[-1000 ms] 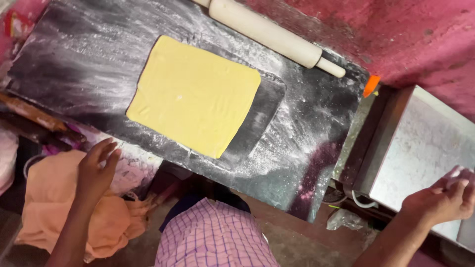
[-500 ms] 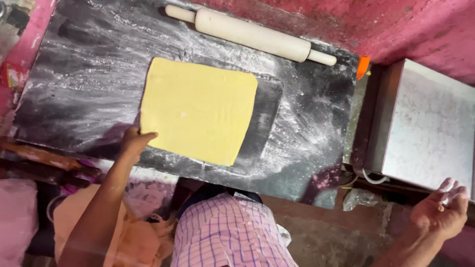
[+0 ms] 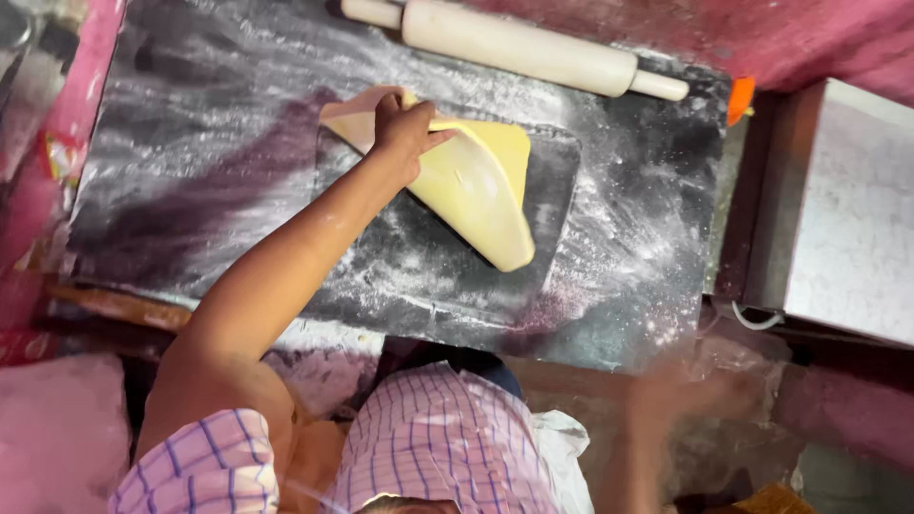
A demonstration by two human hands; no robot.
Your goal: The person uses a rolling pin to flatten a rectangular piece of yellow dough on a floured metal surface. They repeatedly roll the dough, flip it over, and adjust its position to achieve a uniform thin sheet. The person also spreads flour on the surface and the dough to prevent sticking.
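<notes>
A thin yellow dough sheet (image 3: 476,181) hangs partly lifted off the dark floured work board (image 3: 209,171). My left hand (image 3: 405,124) pinches its upper edge, and the sheet droops down to the right in a fold. My right hand (image 3: 705,390) is a motion-blurred shape at the lower right, away from the dough, and its fingers cannot be made out. A wooden rolling pin (image 3: 519,48) lies along the far edge of the board, above the dough.
A grey metal box (image 3: 838,209) stands to the right of the board. A small orange object (image 3: 741,98) sits between the board and the box. A pink wall (image 3: 781,38) runs behind. Pink cloth (image 3: 57,438) lies at the lower left.
My left hand reached from the lower left to the dough sheet, took hold of it and lifted it off the board. My right hand swept leftward and is blurred.
</notes>
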